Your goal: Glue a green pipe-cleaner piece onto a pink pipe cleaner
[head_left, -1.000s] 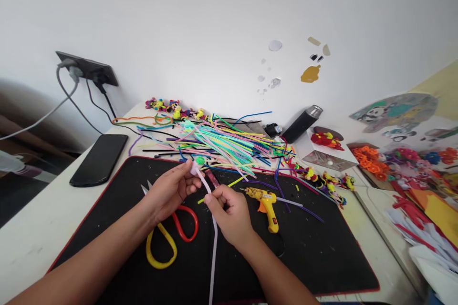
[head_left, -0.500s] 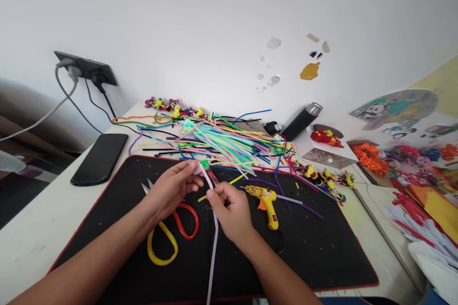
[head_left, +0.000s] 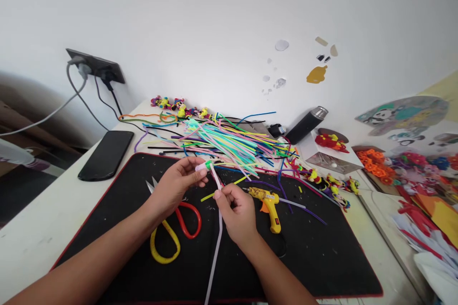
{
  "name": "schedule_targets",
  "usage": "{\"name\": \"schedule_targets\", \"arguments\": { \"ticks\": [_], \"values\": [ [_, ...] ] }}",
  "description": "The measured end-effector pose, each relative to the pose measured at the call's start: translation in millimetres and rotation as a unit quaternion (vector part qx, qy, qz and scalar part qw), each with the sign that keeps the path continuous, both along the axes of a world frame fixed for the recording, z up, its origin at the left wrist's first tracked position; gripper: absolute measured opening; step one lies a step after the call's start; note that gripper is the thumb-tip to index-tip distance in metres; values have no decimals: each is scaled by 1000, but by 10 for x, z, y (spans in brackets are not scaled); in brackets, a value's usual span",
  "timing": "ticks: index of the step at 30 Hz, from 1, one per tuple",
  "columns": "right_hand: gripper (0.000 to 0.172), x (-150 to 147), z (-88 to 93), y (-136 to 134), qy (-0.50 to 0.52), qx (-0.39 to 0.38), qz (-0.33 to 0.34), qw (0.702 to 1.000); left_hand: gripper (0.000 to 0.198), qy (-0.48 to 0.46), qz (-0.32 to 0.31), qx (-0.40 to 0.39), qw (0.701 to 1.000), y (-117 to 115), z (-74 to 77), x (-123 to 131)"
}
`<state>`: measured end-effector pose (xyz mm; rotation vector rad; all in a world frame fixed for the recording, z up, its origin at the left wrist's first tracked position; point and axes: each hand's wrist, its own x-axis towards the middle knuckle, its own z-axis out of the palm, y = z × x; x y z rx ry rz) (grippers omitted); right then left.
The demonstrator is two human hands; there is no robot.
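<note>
Between the thumb and fingers of my left hand [head_left: 184, 178] is a small green-and-lilac piece [head_left: 203, 166], partly covered by the fingertips. A long pale lilac pipe cleaner [head_left: 215, 252] runs from its green end to my right hand [head_left: 238, 212], whose thumb and fingers pinch it. The rest of the pipe cleaner hangs down towards the front of the black mat [head_left: 315, 252]. Scissors [head_left: 165, 245] with one red and one yellow handle lie under and beside my left wrist. To the right of my right hand is a yellow glue gun [head_left: 270, 205] with a glue stick in its back.
A pile of coloured pipe cleaners [head_left: 229, 140] spreads behind the mat. Small pipe-cleaner figures [head_left: 186, 108] lie along the wall. A phone [head_left: 106, 155] lies at left, a black flask [head_left: 306, 126] leans at the back right, and orange pieces [head_left: 374, 164] fill a box.
The small piece has turned in my left hand, showing more of its lilac side and lying more level. My right hand still pinches the pipe cleaner. The whole view has shifted slightly.
</note>
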<state>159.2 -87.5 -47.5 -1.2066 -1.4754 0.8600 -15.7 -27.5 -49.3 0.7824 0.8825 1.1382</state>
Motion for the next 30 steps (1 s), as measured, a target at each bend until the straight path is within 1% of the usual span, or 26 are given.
{"name": "schedule_targets", "arguments": {
  "ticks": [6,10,13,19,30],
  "values": [
    [33,20,-7,-11,4,11,-20,1000,39,68,-2,62,996,-23,15,-1],
    [32,9,-5,-13,-1,4,-5,1000,38,82,-4,78,994,-36,51,5],
    [32,0,-5,-21,-10,2,7,1000,38,83,5,79,993,-40,81,8],
    [33,-12,-21,-30,-26,-6,0,1000,39,63,8,67,996,-44,108,16],
    [33,-7,-54,-19,-35,-9,2,999,37,21,5,46,999,-52,57,32]
  ]
}}
